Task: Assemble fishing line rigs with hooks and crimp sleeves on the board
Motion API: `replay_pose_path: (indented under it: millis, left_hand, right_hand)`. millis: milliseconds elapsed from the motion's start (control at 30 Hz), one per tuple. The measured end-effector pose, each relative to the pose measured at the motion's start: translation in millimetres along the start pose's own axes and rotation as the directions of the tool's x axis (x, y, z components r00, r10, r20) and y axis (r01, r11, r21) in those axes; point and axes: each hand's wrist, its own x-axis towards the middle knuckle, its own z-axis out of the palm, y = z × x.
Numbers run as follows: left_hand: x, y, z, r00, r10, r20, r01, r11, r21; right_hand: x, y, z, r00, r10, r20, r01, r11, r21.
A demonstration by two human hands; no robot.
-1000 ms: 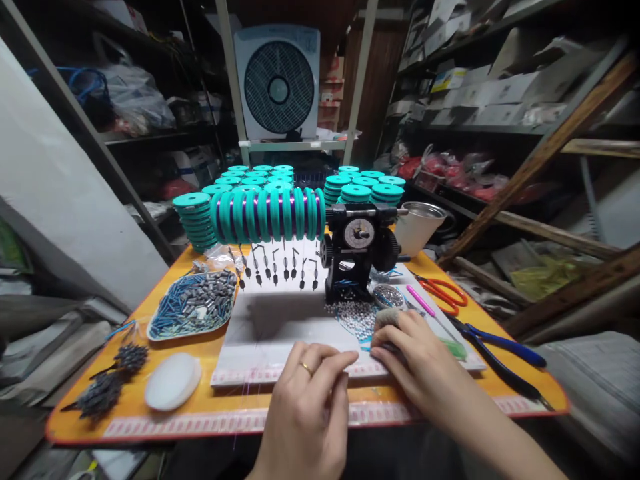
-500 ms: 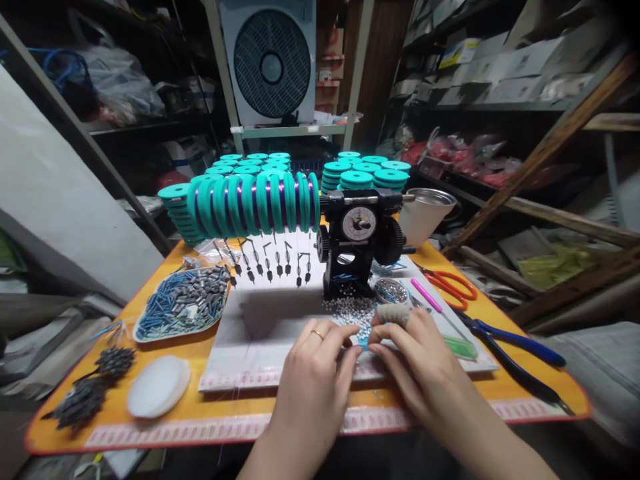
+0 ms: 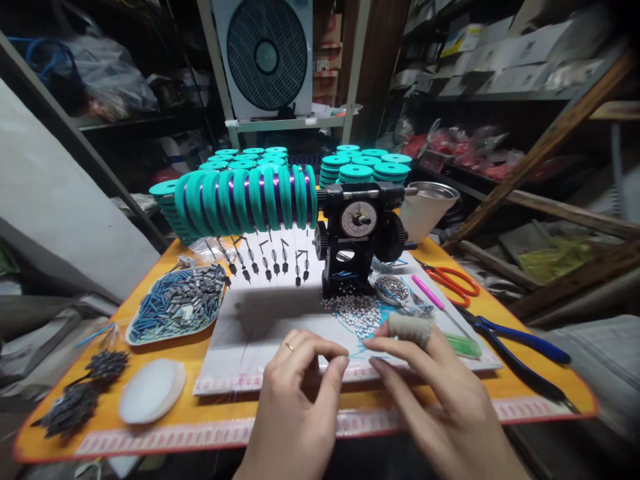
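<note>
My left hand (image 3: pixel 303 387), with a ring on one finger, has thumb and forefinger pinched together over the white board (image 3: pixel 280 320). Whatever sits in that pinch is too small to make out. To its right, my right hand (image 3: pixel 443 387) has its thumb and forefinger apart, and a wrapped finger bandage (image 3: pixel 411 328) covers one finger. Just beyond the fingertips lie small silver beads (image 3: pixel 353 312) and thin blue pieces (image 3: pixel 361 348). Behind them stands a black hand winder (image 3: pixel 350 257) with a dial. Green spools (image 3: pixel 240 203) with purple line sit on its shaft, small dark pieces hanging below.
At left are a tray of grey and blue pieces (image 3: pixel 175 303), a white round lid (image 3: pixel 151 392) and dark clusters (image 3: pixel 75 400). To the right lie orange-handled scissors (image 3: pixel 453 280), blue-handled pliers (image 3: pixel 523 340), a pink tool (image 3: pixel 427 291) and a small bead dish (image 3: pixel 393 290). More spools (image 3: pixel 356 175) stand behind.
My hands have drawn apart from each other and come slightly nearer. The right thumb and forefinger have spread; the left pinch has moved a little left. The view has shifted slightly.
</note>
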Motion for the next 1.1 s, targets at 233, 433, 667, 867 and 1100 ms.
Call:
replay_pose_path:
  millis: [233,433,667,867,1100]
  left_hand:
    - [-21,5,0.2,0.974,-0.2,0.109,0.226,0.901,-0.37]
    - [-14,5,-22.8,0.974,-0.225,0.035,0.227,0.953,-0.2]
    - [70,-9,-29.8,0.983,-0.186,0.0,0.186,0.982,0.03]
    - [87,-22,-24.1,0.988,-0.151,0.023,0.145,0.977,0.158]
    - [22,5,-37.4,0.913,-0.26,0.314,0.288,0.957,-0.047]
  right_hand:
    - [-6,-31,14,0.959,0.284,-0.004,-0.248,0.844,0.475]
    - [-1,-23,15,0.92,0.385,-0.067,-0.267,0.745,0.611]
    - [1,-27,3,0.922,0.371,-0.112,-0.243,0.779,0.579]
    - [-15,-27,-3,0.882,0.469,-0.048,-0.349,0.718,0.603]
    - [-17,-56,25,0.694,0.63,0.348,-0.614,0.267,0.743]
